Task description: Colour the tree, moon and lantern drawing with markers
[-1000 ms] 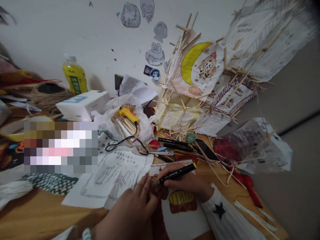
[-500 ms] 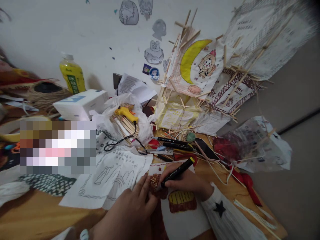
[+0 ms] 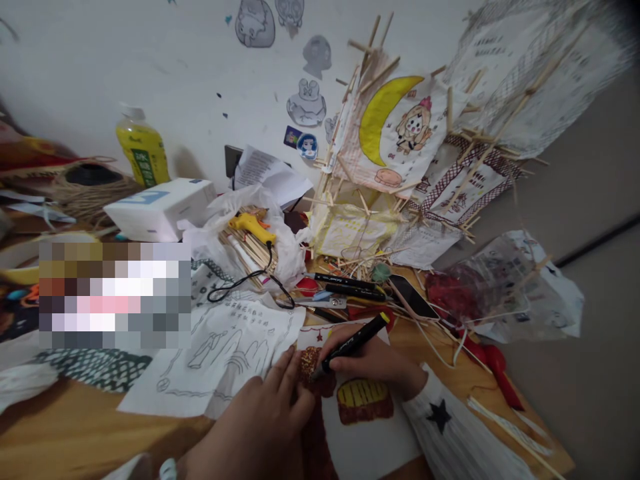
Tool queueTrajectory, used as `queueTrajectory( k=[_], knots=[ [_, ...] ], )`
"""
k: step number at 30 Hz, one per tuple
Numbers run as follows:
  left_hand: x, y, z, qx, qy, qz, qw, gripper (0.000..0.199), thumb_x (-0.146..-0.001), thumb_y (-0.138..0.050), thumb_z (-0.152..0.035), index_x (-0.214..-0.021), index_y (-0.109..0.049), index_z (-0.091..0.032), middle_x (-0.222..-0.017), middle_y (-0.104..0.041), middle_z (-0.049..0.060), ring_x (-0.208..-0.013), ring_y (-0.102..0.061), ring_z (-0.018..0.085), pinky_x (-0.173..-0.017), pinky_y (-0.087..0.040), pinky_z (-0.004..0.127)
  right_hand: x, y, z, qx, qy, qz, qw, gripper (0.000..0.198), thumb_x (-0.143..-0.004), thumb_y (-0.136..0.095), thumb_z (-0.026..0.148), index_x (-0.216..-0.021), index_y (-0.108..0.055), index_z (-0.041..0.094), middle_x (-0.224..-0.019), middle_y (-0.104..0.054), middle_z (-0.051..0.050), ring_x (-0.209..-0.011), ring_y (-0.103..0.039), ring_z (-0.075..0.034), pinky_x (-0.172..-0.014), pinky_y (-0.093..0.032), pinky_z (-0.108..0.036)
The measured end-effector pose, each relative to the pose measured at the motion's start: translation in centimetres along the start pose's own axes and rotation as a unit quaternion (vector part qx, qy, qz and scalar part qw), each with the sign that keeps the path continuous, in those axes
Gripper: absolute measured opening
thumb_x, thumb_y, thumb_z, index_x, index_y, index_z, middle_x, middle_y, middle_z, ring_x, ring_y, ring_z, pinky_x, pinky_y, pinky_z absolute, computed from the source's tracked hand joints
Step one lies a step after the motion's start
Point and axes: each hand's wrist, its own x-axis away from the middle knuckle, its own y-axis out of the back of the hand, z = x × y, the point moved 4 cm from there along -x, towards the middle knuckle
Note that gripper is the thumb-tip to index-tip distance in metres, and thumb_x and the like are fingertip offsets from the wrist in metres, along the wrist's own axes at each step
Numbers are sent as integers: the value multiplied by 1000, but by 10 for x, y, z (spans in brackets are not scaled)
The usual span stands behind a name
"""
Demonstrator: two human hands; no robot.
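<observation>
My right hand (image 3: 357, 360) grips a black marker pen (image 3: 353, 343) with a yellow end. The marker slants, its lower end touching a brown speckled patch on a white sheet with a coloured drawing (image 3: 365, 443). A yellow and brown shape is coloured in just below that hand. My left hand (image 3: 267, 413) lies with its fingers stretched out at the left edge of this sheet, close to the marker's tip. Beneath and left of it rests another sheet with a line drawing of hands (image 3: 200, 373). The exact tip of the marker is hard to make out.
More markers (image 3: 350, 288) and a phone (image 3: 413, 298) lie behind the hands. A yellow glue gun (image 3: 253, 228) sits on sticks in a plastic bag. Stick-framed paper lanterns (image 3: 390, 127) stand at the back right, a bottle (image 3: 143, 150) and white box (image 3: 160, 210) at the left.
The marker has shifted very slightly on the brown patch, with my right hand still around it. My left hand stays in place.
</observation>
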Motion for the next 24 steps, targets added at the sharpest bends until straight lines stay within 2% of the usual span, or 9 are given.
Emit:
queueTrajectory(
  k=[8,16,24],
  knots=[
    [-2,-3,0,-2,-3,24,1000,32,-82,-47,-4,-109,-60,-16,-126,-53,21,-115,-52,34,-65,-58,37,0,0,0,-9,-7,-11,1000,36,-78,-60,49,-82,-70,14,-76,-68,-7,-72,-61,-17,-70,-47,-29],
    [3,-5,1,14,5,-19,1000,32,-82,-45,-2,-106,-62,-15,-128,-51,20,-117,-49,34,-65,-58,35,0,1,0,-18,-7,-11,1000,36,-78,-60,48,-81,-70,14,-74,-67,-6,-71,-60,-16,-69,-48,-29],
    [0,-3,0,-6,5,0,1000,31,-81,-49,-4,-107,-61,-17,-125,-54,19,-115,-52,32,-64,-57,35,-1,1,1,-35,-10,-15,999,35,-77,-62,48,-79,-69,14,-73,-66,-5,-69,-60,-15,-67,-49,-28]
  ],
)
